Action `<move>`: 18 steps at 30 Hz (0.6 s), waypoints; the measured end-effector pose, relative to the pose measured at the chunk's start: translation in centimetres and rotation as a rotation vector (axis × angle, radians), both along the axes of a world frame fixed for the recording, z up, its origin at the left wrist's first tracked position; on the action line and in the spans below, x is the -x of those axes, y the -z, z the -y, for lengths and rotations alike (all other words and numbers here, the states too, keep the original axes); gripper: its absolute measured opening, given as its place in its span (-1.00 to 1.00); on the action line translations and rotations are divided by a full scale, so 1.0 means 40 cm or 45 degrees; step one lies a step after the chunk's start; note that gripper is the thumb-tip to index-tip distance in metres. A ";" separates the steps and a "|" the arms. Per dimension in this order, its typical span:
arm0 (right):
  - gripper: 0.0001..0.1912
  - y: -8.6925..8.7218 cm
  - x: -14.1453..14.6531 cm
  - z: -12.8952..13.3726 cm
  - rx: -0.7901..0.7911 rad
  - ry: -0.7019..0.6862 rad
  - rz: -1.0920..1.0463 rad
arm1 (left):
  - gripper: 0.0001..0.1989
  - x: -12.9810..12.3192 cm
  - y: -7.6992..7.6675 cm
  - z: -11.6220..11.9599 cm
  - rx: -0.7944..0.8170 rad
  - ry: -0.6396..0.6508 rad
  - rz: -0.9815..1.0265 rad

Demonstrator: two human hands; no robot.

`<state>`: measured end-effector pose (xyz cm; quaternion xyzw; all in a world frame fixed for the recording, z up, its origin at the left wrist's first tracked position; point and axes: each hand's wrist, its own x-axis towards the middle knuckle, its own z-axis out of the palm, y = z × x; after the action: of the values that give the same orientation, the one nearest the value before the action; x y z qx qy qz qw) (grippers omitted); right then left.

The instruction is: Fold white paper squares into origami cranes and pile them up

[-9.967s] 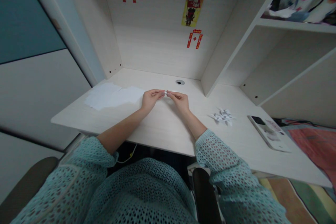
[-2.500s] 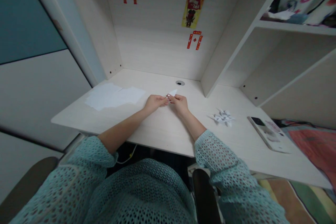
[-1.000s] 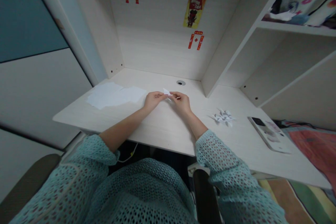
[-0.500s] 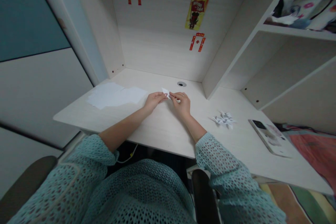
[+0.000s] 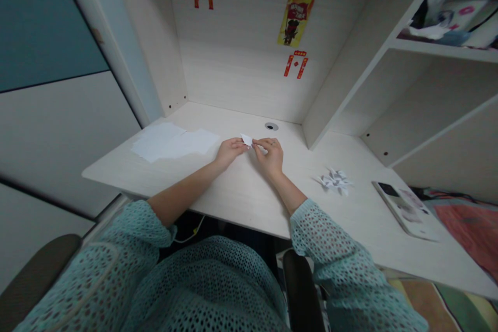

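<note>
A small folded piece of white paper [image 5: 246,139] is held between both hands, just above the desk near its middle. My left hand [image 5: 230,151] pinches its left side with closed fingers. From the right, my right hand [image 5: 269,154] grips its other edge between thumb and forefinger; a ring shows on one finger. The fingertips hide part of the folds. To the right on the desk lies a cluster of folded white paper pieces with pointed tips [image 5: 335,181]. Loose white paper sheets [image 5: 167,141] are spread on the left.
A phone [image 5: 402,210] lies on the desk [image 5: 241,202] at the right. Behind my hands is a round cable hole [image 5: 271,126]. An upright panel [image 5: 330,109] and a shelf with bags [image 5: 455,21] rise at the right. A chair armrest [image 5: 301,290] is below the desk edge.
The folded paper has turned a little between my fingers and shows a broader white face. Both hands stay nearly in place. The whole view has shifted slightly.
</note>
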<state>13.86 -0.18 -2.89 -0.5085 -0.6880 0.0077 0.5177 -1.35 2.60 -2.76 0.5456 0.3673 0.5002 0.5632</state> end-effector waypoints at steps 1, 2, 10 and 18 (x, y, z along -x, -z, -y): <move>-0.79 -0.002 0.001 0.002 0.001 -0.006 -0.003 | -0.57 0.000 0.001 0.000 0.007 -0.015 -0.017; -0.80 -0.004 0.002 0.003 0.004 -0.015 -0.008 | -0.57 0.000 0.001 -0.001 0.013 -0.030 -0.033; -0.84 -0.003 0.006 0.002 0.107 -0.036 -0.110 | -0.44 0.005 0.010 -0.009 -0.021 -0.087 -0.027; -0.78 0.009 0.000 -0.013 0.140 -0.118 -0.269 | -0.61 0.002 0.008 -0.008 -0.082 0.049 -0.013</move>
<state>13.84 0.34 -3.24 -0.5002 -0.6510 0.1229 0.5576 -1.42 2.93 -3.10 0.5729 0.3431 0.4981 0.5531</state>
